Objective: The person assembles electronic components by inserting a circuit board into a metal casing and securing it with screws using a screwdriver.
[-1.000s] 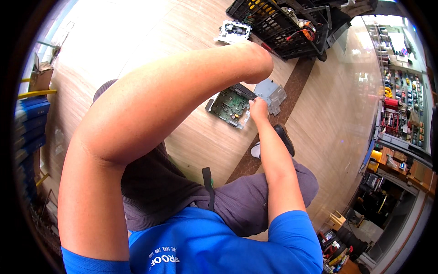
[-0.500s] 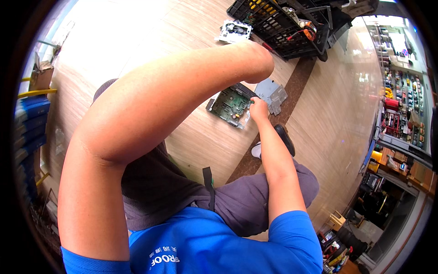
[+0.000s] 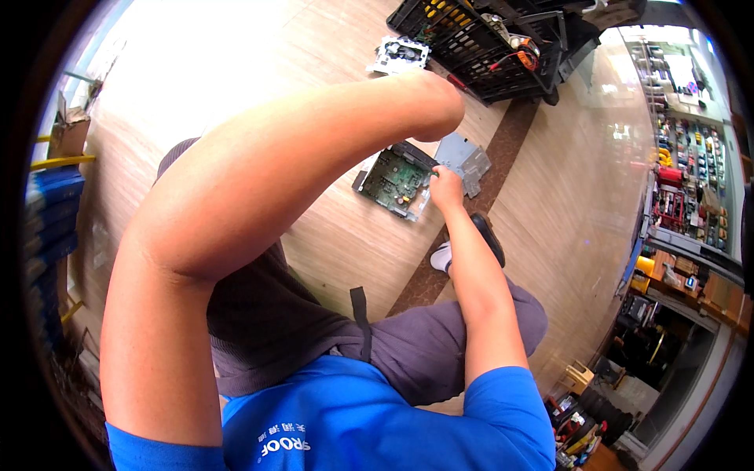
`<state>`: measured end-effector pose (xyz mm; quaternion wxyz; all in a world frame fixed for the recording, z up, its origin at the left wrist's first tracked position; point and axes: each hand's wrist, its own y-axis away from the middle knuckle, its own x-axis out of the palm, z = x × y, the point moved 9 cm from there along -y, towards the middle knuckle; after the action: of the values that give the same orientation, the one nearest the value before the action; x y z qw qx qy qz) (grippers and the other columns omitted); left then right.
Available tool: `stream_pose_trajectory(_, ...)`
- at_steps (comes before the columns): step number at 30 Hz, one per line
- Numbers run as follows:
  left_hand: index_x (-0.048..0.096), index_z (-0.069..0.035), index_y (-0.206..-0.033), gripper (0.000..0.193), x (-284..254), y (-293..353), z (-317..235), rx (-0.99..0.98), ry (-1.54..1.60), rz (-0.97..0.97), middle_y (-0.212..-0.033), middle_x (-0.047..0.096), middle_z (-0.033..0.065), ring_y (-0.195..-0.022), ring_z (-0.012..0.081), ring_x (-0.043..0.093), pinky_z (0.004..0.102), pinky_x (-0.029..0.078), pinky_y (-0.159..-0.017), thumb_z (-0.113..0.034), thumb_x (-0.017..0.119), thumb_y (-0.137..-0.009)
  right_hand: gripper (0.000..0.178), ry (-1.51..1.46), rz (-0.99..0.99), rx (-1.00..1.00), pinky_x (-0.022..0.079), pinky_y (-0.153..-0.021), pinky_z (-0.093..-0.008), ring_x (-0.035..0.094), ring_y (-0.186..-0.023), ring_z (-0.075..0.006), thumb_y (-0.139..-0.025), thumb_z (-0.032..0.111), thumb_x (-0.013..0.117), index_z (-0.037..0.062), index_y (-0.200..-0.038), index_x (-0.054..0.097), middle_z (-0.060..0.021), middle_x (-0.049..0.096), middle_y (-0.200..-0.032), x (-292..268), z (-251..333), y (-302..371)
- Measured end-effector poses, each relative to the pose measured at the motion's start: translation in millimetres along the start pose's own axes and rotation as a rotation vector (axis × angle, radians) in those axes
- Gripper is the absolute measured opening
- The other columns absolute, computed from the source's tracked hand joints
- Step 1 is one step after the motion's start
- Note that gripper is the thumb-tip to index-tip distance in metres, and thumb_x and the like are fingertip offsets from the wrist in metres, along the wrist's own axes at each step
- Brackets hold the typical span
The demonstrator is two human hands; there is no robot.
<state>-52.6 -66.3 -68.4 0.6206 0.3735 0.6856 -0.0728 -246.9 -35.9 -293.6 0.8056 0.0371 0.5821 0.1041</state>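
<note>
An opened electronic unit (image 3: 375, 196) with a dark casing lies on the floor, its green circuit board (image 3: 397, 179) exposed. At the unit's right side, my right hand (image 3: 447, 188) is closed on its edge, thumb and fingers pressed together. My left arm is bent high across the view. It ends in the rounded back of my left hand (image 3: 441, 104), above the unit's far side; the fingers are hidden, and whether they hold anything does not show. Bare grey metal plates (image 3: 463, 159) lie right beside the unit, beyond my right hand.
A black plastic crate (image 3: 491, 59) holding cables and loose parts stands at the far side. Next to it a white metal mechanism (image 3: 400, 56) rests on the floor. My shod foot (image 3: 487, 239) is near the unit. Blue boxes (image 3: 55, 212) are stacked at far left; stocked shelves (image 3: 691, 173) line the right.
The whole view has shifted very slightly. My right hand keeps its place at the unit's edge, and my left arm stays bent above. Nothing has visibly been let go or moved.
</note>
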Motion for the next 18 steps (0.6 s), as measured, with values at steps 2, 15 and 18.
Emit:
stream_pose_trajectory(2,0.074,-0.003,-0.089,0.025,-1.5,4.8,2.4,0.030,-0.018,-0.019,-0.091,0.072,0.0149,-0.090,0.0304,0.069,0.0403,0.055,-0.077,-0.027,0.073,-0.083,0.023,-0.009,-0.026,-0.041,0.052,-0.085,-0.0426,0.066,-0.093,-0.0372,-0.083,0.012,0.062,0.0053,-0.103,0.070,-0.0210,0.069,-0.095,-13.1,11.8,2.7)
stream_pose_trajectory(15,0.066,-0.003,-0.100,0.027,-22.4,14.0,-10.8,0.119,0.166,-0.179,-0.095,0.070,0.0172,-0.096,0.0346,0.067,0.0429,0.054,-0.082,-0.017,0.075,-0.079,0.018,-0.806,-0.024,0.118,0.045,-0.052,-0.0210,0.057,-0.061,-0.0049,-0.093,0.011,0.061,0.0001,-0.108,0.066,-0.0023,0.066,-0.077,-233.8,85.6,45.4)
stream_pose_trajectory(18,0.065,-0.004,-0.106,0.035,-22.2,6.3,-20.5,0.184,0.255,-0.223,-0.097,0.069,0.0182,-0.096,0.0355,0.066,0.0431,0.053,-0.082,-0.014,0.075,-0.074,0.018,-0.961,-0.046,0.177,0.044,-0.052,-0.0198,0.055,-0.060,-0.0044,-0.094,0.012,0.062,0.0001,-0.108,0.065,-0.0021,0.066,-0.081,-245.0,88.0,59.3)
